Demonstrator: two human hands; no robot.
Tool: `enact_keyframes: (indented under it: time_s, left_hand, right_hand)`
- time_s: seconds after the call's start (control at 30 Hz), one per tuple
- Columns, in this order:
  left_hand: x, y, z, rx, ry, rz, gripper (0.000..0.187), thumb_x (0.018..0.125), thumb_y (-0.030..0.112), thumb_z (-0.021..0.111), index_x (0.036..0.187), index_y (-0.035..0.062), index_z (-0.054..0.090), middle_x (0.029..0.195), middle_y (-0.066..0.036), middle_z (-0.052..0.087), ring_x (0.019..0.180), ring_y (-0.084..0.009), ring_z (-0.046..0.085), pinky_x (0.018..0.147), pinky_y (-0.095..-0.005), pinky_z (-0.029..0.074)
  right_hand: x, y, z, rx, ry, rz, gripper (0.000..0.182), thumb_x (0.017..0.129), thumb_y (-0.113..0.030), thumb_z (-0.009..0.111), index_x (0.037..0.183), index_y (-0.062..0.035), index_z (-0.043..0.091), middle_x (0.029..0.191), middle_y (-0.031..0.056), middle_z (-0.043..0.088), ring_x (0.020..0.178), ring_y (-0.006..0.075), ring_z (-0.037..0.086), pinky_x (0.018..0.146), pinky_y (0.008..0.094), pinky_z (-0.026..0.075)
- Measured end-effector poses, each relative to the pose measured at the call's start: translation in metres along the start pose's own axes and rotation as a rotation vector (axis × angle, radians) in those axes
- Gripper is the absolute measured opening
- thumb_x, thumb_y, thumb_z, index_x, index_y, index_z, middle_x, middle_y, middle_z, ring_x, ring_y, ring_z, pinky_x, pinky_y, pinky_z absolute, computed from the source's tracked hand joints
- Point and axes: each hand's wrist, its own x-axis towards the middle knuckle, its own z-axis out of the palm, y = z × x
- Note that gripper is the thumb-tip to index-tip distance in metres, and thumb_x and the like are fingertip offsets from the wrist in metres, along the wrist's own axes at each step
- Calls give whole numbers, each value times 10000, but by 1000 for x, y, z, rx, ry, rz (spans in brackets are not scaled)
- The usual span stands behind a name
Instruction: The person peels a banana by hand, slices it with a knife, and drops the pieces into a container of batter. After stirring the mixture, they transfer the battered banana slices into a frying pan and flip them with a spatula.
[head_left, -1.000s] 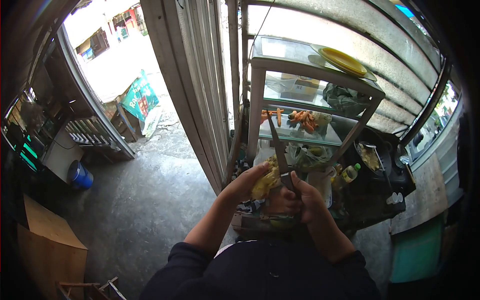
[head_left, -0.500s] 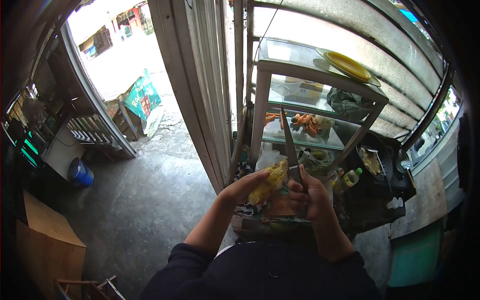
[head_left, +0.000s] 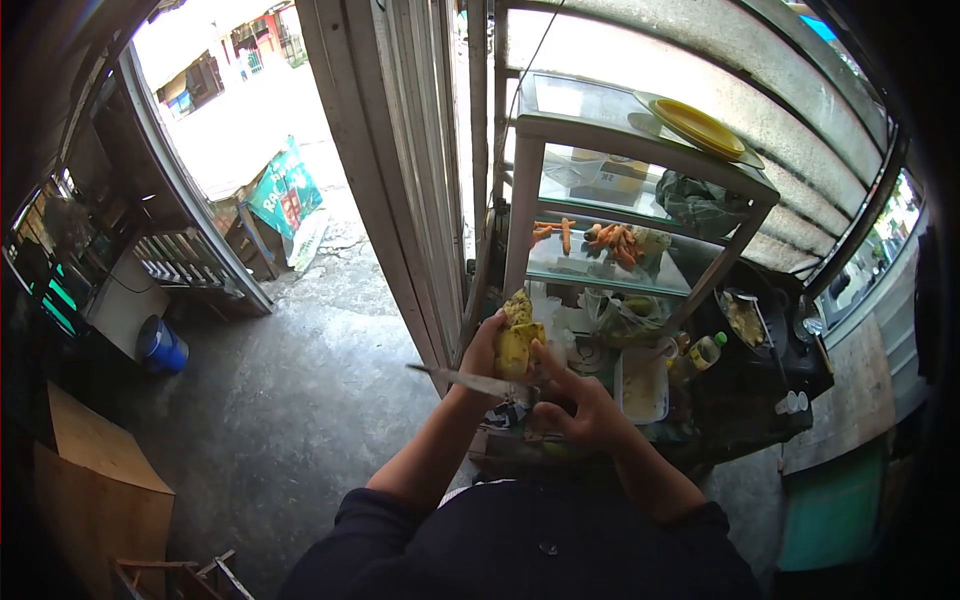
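Yellow, dark-speckled bananas (head_left: 517, 345) are held up in front of me, with my left hand (head_left: 481, 348) wrapped around their left side. My right hand (head_left: 588, 408) grips a knife (head_left: 455, 378), its blade pointing left across my left wrist. The handle is mostly hidden in the right palm. The index finger of that hand stretches to the lower right side of the bananas. Below and right of them, a white rectangular tub (head_left: 642, 388) sits on the counter.
A glass display case (head_left: 640, 150) holds orange-brown food pieces (head_left: 615, 242), with yellow plates (head_left: 700, 128) on top. To the right are a green-capped bottle (head_left: 708, 350) and a dark pan (head_left: 745, 320) with food. A blue bucket (head_left: 162, 345) stands on the left floor.
The knife has swung from upright to pointing left. The bananas are now more upright, with my left hand slightly higher. My right hand has moved lower and its index finger has extended.
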Motion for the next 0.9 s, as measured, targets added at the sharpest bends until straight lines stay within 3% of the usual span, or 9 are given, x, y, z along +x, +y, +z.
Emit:
enact_keyframes:
  time_s: [0.07,0.2,0.3,0.37,0.5,0.6,0.67,0.77,0.9]
  left_hand:
    - [-5,3,20,96,114,53,412,947,411,436,1146,57,511,975,-104,613,809,-205,640,654,-318,548]
    - [-2,-2,12,69,14,40,440,940,423,449,1173,54,502,1036,-120,615,871,-221,650,703,-317,561]
    - [-5,-4,7,70,-159,112,455,954,418,443,1207,42,479,1043,-132,616,918,-225,647,740,-326,558]
    - [-12,-5,30,138,56,47,458,966,421,434,1221,41,469,1033,-120,611,903,-210,642,731,-309,550]
    - [-10,-18,32,182,48,96,465,975,430,417,1222,39,469,1028,-104,604,836,-187,635,693,-283,543]
    - [-6,-25,12,285,24,42,481,981,443,396,1236,40,462,1031,-95,596,809,-165,622,690,-265,530]
    - [-8,-24,11,444,-14,87,502,985,449,380,1281,47,435,1040,-89,587,846,-146,611,686,-253,521]
    - [-10,-19,11,584,-71,105,521,987,460,370,1317,59,410,1042,-79,575,872,-122,593,681,-237,509]
    - [-18,-11,1,596,-125,18,532,985,462,376,1339,66,391,1060,-80,567,883,-111,584,690,-223,502]
  right_hand:
    - [-1,-11,-2,-109,-110,79,756,866,-221,633,1480,-92,211,773,124,640,686,133,572,745,279,464]
    - [-1,-4,-2,-268,-49,-62,769,847,-248,663,1475,-111,242,775,129,649,704,141,606,764,283,468]
    - [-1,6,-4,108,103,132,787,792,-279,733,1443,-105,327,911,147,663,770,155,631,789,322,483]
    - [5,16,-1,183,329,128,694,734,-297,792,1313,-61,491,980,124,641,787,151,622,769,306,486]
    - [15,24,1,12,469,118,458,732,-272,801,1064,-15,618,992,94,612,795,138,608,729,273,482]
    - [20,29,4,23,522,11,281,771,-219,771,888,-6,630,827,64,595,720,124,576,638,251,457]
    - [18,32,7,-11,543,127,193,754,-125,771,777,-11,617,626,-15,503,566,72,449,550,248,402]
    - [17,27,-2,-306,478,49,216,768,-127,758,777,13,595,619,76,520,582,102,463,527,297,386]
    - [25,39,-11,-292,516,56,218,761,-117,759,763,17,587,626,96,520,568,101,453,522,293,375]
